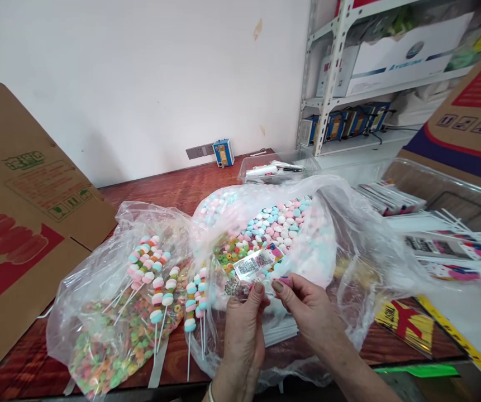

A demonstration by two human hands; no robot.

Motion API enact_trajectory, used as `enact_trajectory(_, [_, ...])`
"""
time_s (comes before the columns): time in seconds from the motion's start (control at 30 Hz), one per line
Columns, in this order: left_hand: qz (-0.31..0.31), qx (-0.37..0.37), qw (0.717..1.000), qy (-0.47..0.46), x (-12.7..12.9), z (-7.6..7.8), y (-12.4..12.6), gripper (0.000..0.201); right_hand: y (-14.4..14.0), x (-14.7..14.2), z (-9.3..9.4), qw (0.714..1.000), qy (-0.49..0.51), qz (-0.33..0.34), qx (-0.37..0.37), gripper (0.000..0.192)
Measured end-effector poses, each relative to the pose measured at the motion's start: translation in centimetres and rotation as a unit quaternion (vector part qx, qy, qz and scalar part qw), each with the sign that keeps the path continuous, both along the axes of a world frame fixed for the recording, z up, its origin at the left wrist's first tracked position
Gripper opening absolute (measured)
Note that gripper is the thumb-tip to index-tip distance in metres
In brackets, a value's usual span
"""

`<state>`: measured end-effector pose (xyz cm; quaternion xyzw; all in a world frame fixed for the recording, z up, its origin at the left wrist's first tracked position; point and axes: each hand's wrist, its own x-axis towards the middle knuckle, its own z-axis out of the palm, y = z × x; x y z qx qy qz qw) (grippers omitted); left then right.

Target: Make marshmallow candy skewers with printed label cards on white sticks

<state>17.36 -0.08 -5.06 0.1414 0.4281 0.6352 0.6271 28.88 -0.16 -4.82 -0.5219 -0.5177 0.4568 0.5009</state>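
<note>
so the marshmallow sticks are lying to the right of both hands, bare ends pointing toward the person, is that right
Not quite: the head view shows the marshmallow sticks lying left of the left hand and right hand; their bare ends do point toward the person.

At nine o'clock a brown carton with red print stands on the worktop; toward eleven a blue device sits near the white wall, just beside a grey socket strip. Toward two o'clock come a clear tray of pens and a metal shelf bearing a white box, with another printed carton nearer three.
</note>
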Motion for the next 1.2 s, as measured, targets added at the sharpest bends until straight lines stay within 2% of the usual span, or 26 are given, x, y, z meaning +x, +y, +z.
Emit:
enact_trajectory(0.27, [-0.048,0.031,0.997,-0.047,-0.8,0.0,0.4,0.026,-0.3,0.1,0.4,0.994,-0.103,-0.028,0.035,0.046])
enact_trajectory(0.4, [-0.015,0.041,0.999,-0.008,-0.6,-0.2,0.3,0.028,-0.1,0.3,0.4,0.999,-0.041,0.001,0.017,0.029])
enact_trajectory(0.5, [-0.012,0.038,0.999,0.002,-0.3,-0.1,0.0,0.03,0.1,0.5,0.3,1.0,0.004,0.014,0.007,0.028])
enact_trajectory(0.67, [0.024,0.043,0.999,-0.011,-0.5,0.4,0.2,0.034,0.1,1.1,-0.2,1.0,-0.008,-0.001,0.008,0.026])
enact_trajectory(0.9, [0.072,0.001,0.997,0.019,-1.3,-0.6,0.9,0.041,-0.1,1.0,-1.1,0.999,-0.044,-0.012,0.016,0.027])
enact_trajectory(0.97, [0.06,0.006,0.998,0.004,-1.2,-0.7,0.6,0.042,-0.2,0.9,-1.1,0.997,-0.069,-0.025,0.023,0.026])
enact_trajectory(1.13, [-0.053,0.035,0.996,-0.059,-0.7,-0.3,-0.6,0.033,0.0,0.8,-0.4,0.992,-0.116,-0.036,0.04,0.024])
enact_trajectory(1.2, [-0.054,0.018,0.995,-0.081,-0.5,-0.2,-0.8,0.029,-0.1,0.4,-0.2,0.99,-0.124,-0.034,0.05,0.023])
